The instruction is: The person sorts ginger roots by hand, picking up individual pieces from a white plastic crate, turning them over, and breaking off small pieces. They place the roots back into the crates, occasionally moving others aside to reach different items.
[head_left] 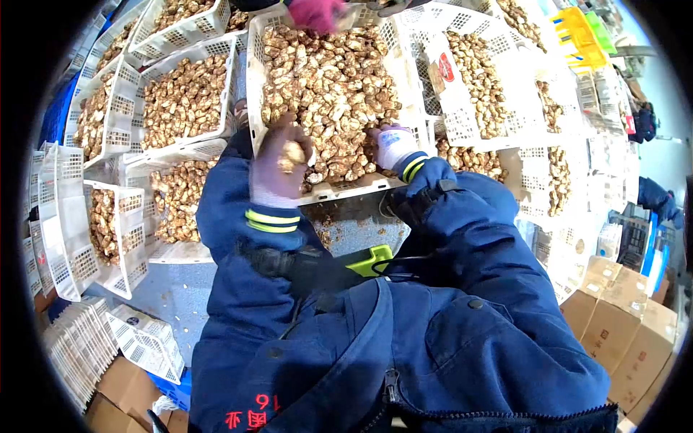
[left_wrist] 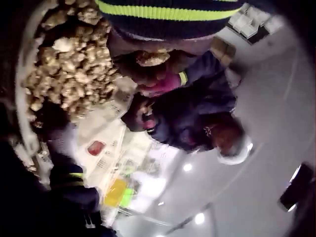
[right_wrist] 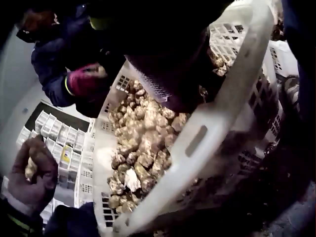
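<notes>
In the head view a white perforated crate (head_left: 256, 54) is heaped with knobbly brown-and-white mushrooms (head_left: 328, 86). My left hand (head_left: 278, 169), in a purple glove, is raised over the crate's near left corner and grips one mushroom (head_left: 291, 156). That same mushroom (right_wrist: 30, 169) shows between the thumb and fingers in the right wrist view. My right hand (head_left: 393, 146), gloved with a pale cuff, reaches down to the heap at the crate's near right side. Its fingertips are hidden among the mushrooms, and I cannot tell whether they hold any.
Another person's pink-gloved hand (head_left: 317, 14) is over the crate's far edge. More mushroom-filled crates stand to the left (head_left: 184, 97) and right (head_left: 473, 86). Cardboard boxes (head_left: 621, 325) are stacked at lower right, and flattened white crates (head_left: 79, 346) at lower left.
</notes>
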Motion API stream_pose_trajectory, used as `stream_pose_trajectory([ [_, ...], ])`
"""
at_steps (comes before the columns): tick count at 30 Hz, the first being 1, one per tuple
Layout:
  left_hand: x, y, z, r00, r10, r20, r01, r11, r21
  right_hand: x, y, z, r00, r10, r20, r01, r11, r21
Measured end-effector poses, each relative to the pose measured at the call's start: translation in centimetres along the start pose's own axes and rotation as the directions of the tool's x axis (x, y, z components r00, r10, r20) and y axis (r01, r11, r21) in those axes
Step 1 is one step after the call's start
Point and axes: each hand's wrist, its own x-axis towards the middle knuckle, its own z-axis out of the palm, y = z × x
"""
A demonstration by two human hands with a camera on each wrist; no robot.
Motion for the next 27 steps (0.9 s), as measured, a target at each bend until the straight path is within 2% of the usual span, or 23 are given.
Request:
stream_pose_trajectory([
  [1, -0.2, -1.9, 1.6, 0.991, 0.02, 0.133, -0.02, 1.0, -0.002, 0.5, -0.6, 0.3, 0.999, 0.021, 0.033, -0.02, 0.999, -0.05],
  [3, -1.5, -4.2, 3.4, 0.927, -0.138, 0.349, 0.183, 0.978, -0.099, 1.1, -1.1, 0.3, 0.994, 0.043, 0.097, -0.032, 0.994, -0.106],
  [5, -2.0, -5.0, 3.9, 0.737, -0.412, 0.536, 0.62, 0.728, -0.294, 1.6, -1.3, -0.4, 0.985, 0.043, 0.164, -0.024, 0.993, -0.116],
  [6, -2.5, -5.3, 4.0, 0.718, -0.401, 0.568, 0.657, 0.661, -0.363, 2.4, 0.0, 1.2, 0.988, 0.016, 0.155, -0.021, 0.999, 0.031],
  [7, -2.3, -4.7, 4.1, 0.681, -0.444, 0.582, 0.714, 0.576, -0.397, 1.5, 0.3, 0.3, 0.993, 0.09, 0.083, -0.108, 0.959, 0.262],
  [8, -1.8, -3.7, 4.1, 0.642, -0.486, 0.593, 0.763, 0.485, -0.429, 0.5, 0.4, -0.8, 0.983, 0.18, 0.028, -0.172, 0.86, 0.48],
  [9, -1.2, -2.6, 4.2, 0.569, -0.575, 0.589, 0.822, 0.372, -0.431, 0.9, 1.2, 0.1, 0.981, 0.187, 0.045, -0.162, 0.679, 0.716],
  [10, -0.4, -1.2, 4.2, 0.483, -0.652, 0.584, 0.865, 0.253, -0.433, 1.0, 1.9, 1.0, 0.993, 0.1, -0.061, -0.007, 0.568, 0.823],
  [11, -0.1, -0.5, 4.1, 0.389, -0.717, 0.579, 0.891, 0.132, -0.435, 0.1, 1.3, -1.0, 0.997, 0.07, 0.039, -0.055, 0.235, 0.97],
  [12, -0.4, -0.6, 4.1, 0.464, -0.668, 0.582, 0.869, 0.215, -0.446, -1.1, 0.6, -2.9, 0.993, 0.005, 0.119, -0.118, -0.129, 0.985],
  [13, -0.9, -1.0, 4.0, 0.535, -0.611, 0.583, 0.838, 0.296, -0.459, -2.6, 0.0, -4.8, 0.996, -0.067, 0.062, -0.076, -0.226, 0.971],
  [14, -1.0, -0.9, 3.9, 0.6, -0.547, 0.583, 0.799, 0.373, -0.472, -3.4, -1.0, -5.5, 0.996, -0.039, 0.077, -0.086, -0.345, 0.935],
  [15, -1.2, -0.5, 3.9, 0.648, -0.513, 0.563, 0.761, 0.462, -0.455, -4.4, -1.7, -6.5, 0.991, -0.1, 0.092, -0.127, -0.431, 0.893],
  [16, -1.5, -1.6, 4.2, 0.857, -0.287, 0.428, 0.461, 0.798, -0.389, -5.3, -2.2, -7.0, 0.981, -0.163, 0.102, -0.172, -0.511, 0.842],
  [17, -2.2, -3.7, 4.6, 0.943, 0.022, 0.331, 0.064, 0.967, -0.247, -5.6, -3.0, -6.6, 0.99, -0.108, 0.094, -0.134, -0.476, 0.869],
  [18, -2.5, -5.1, 4.6, 0.891, 0.35, 0.29, -0.348, 0.935, -0.06, -5.7, -3.5, -6.8, 0.994, -0.05, 0.098, -0.109, -0.357, 0.928],
  [19, -2.2, -5.0, 4.2, 0.872, 0.342, 0.351, -0.336, 0.938, -0.078, -5.7, -3.8, -7.1, 0.995, 0.008, 0.095, -0.09, -0.231, 0.969],
  [20, -2.3, -4.7, 4.3, 0.906, 0.222, 0.36, -0.145, 0.963, -0.228, -5.8, -4.3, -7.3, 0.994, 0.064, 0.084, -0.077, -0.099, 0.992],
  [21, -2.6, -4.2, 4.6, 0.916, 0.1, 0.388, 0.053, 0.929, -0.366, -5.6, -4.8, -6.4, 0.987, 0.134, -0.088, 0.06, 0.199, 0.978],
  [22, -2.6, -3.9, 4.5, 0.907, -0.015, 0.421, 0.206, 0.887, -0.413, -5.8, -5.0, -6.5, 0.968, 0.087, -0.235, 0.179, 0.416, 0.892],
  [24, -2.6, -3.3, 4.5, 0.849, -0.245, 0.469, 0.483, 0.719, -0.499, -6.2, -4.8, -7.3, 0.98, 0.084, -0.181, 0.147, 0.307, 0.94],
  [26, -2.5, -3.5, 4.4, 0.731, -0.44, 0.522, 0.68, 0.533, -0.504, -5.2, -3.0, -5.9, 0.952, 0.202, -0.231, 0.168, 0.289, 0.943],
  [27, -2.4, -3.4, 4.3, 0.687, -0.468, 0.556, 0.727, 0.442, -0.526, -4.6, -2.2, -5.5, 0.935, 0.282, -0.216, 0.2, 0.084, 0.976],
])
